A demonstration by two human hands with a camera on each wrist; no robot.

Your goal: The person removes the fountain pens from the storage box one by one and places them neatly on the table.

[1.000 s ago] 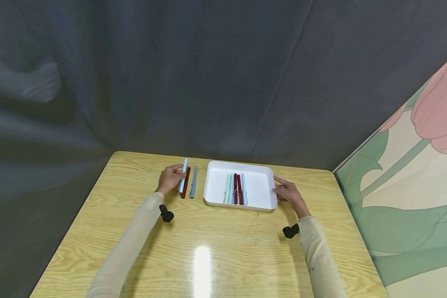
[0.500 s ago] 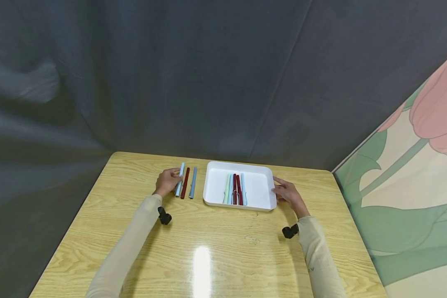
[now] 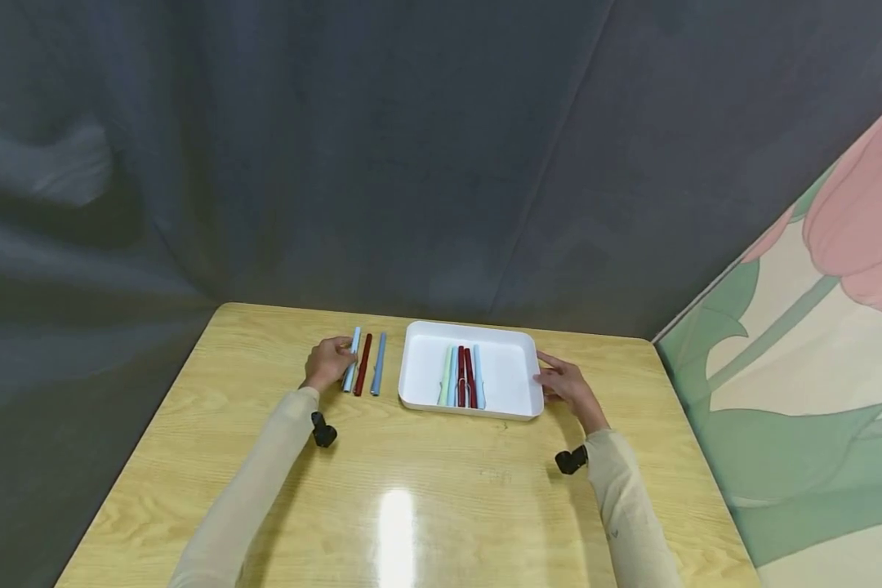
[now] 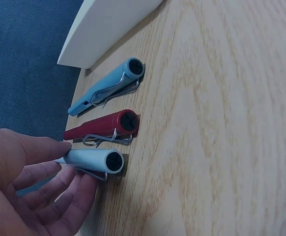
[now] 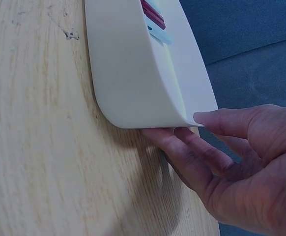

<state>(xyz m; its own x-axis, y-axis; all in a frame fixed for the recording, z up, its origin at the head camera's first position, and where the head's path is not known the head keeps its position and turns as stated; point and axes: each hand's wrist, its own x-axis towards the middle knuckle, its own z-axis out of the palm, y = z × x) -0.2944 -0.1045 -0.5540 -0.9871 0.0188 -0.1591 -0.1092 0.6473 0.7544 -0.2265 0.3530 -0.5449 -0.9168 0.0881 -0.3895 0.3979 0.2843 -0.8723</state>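
At the left of the head view my left hand [image 3: 327, 362] holds a light blue pen [image 4: 93, 158] between thumb and fingers. That pen lies along the tabletop, its dark-ended tip with the wire clip facing the left wrist camera. Beside it lie a dark red pen [image 4: 103, 125] and a blue pen [image 4: 105, 88], roughly parallel and apart. My right hand [image 3: 564, 385] grips the right end of a white tray [image 3: 513, 384], thumb over the rim and fingers against the outer wall. Inside the tray several pens lie side by side: a pale green pen [image 3: 445, 377], dark red pens [image 3: 461, 376] and light blue pens [image 3: 479, 377].
The wooden table [image 3: 441, 490] ends at the back against a dark grey curtain [image 3: 382, 163]. A flower-patterned panel [image 3: 816, 367] stands along the right side. Black wrist cameras sit on both sleeves.
My left hand has drawn the light blue pen left and laid it down, apart from the dark red pen it overlapped before. My right hand stays on the tray.
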